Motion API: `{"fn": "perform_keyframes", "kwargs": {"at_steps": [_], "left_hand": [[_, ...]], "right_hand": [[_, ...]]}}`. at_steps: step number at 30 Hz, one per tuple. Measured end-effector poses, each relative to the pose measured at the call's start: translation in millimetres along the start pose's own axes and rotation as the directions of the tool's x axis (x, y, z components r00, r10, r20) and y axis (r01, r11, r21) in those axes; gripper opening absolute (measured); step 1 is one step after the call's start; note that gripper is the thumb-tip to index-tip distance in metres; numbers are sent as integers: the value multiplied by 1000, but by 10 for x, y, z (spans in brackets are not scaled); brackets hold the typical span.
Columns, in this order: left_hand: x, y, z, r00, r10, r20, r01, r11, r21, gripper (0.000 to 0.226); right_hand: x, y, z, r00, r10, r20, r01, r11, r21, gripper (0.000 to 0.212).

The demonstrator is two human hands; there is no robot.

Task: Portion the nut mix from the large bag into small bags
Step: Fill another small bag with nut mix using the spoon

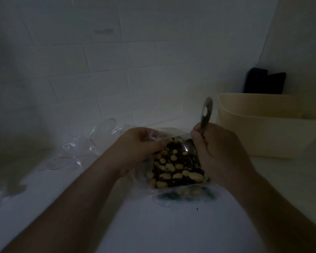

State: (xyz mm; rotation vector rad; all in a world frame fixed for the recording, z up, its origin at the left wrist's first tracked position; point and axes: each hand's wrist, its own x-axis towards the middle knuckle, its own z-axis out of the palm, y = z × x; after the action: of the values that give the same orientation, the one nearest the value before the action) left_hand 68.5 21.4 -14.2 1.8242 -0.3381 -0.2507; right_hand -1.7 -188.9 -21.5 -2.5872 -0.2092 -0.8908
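A dimly lit white countertop (171,225) is seen from above, backed by a white tiled wall (135,61). At the centre, a clear plastic large bag (181,196) of nut mix (173,168) lies open on the counter, pale nuts mingled with dark pieces. The bag's rim at 9 o'clock is pinched between the curled fingers and thumb of the left hand (137,148). A metal spoon (199,132) is gripped in the fist of the right hand (221,157) at 3 o'clock of the bag; its bowl is dipped into the nuts, and its handle, with a round hole near the end, is pointed up toward 12 o'clock. Crumpled clear small bags (77,148) are lying at 9 o'clock, just beside the left hand. A cream plastic tub (263,125) is placed at 2 o'clock, with a dark object (264,83) behind it that cannot be identified.
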Motion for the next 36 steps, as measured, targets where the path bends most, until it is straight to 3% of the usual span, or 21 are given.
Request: {"fn": "perform_keyframes", "kwargs": {"at_steps": [6, 11, 14, 16, 20, 27, 31, 36], "left_hand": [[-13, 17, 60, 999, -46, -1, 45, 993, -111, 18], [-9, 24, 78, 998, -56, 28, 61, 951, -302, 14], [-17, 30, 53, 997, -20, 79, 42, 955, -295, 14], [-24, 42, 17, 1000, -18, -4, 17, 980, -198, 19], [11, -3, -106, 986, 78, -149, -51, 982, 180, 27], [-77, -3, 62, 946, 310, -92, -258, 895, 363, 45], [-63, -68, 143, 952, 301, -57, -238, 844, 481, 50], [-23, -139, 208, 965, 261, -4, -224, 835, 503, 45]], "right_hand": [[-37, -205, 98, 998, 39, 49, -47, 985, 168, 30], [-62, -179, 199, 964, 244, 106, -266, 899, 348, 29], [-39, -168, 143, 901, 379, 209, -432, 760, 485, 25], [-28, -155, 89, 866, 432, 253, -498, 687, 529, 26], [3, -89, -41, 849, 480, 219, -512, 649, 563, 26], [25, 4, -254, 899, 432, 70, -402, 752, 523, 25], [30, 103, -316, 911, 412, -25, -349, 802, 485, 27], [53, 134, -362, 910, 402, -97, -308, 816, 489, 28]]}}
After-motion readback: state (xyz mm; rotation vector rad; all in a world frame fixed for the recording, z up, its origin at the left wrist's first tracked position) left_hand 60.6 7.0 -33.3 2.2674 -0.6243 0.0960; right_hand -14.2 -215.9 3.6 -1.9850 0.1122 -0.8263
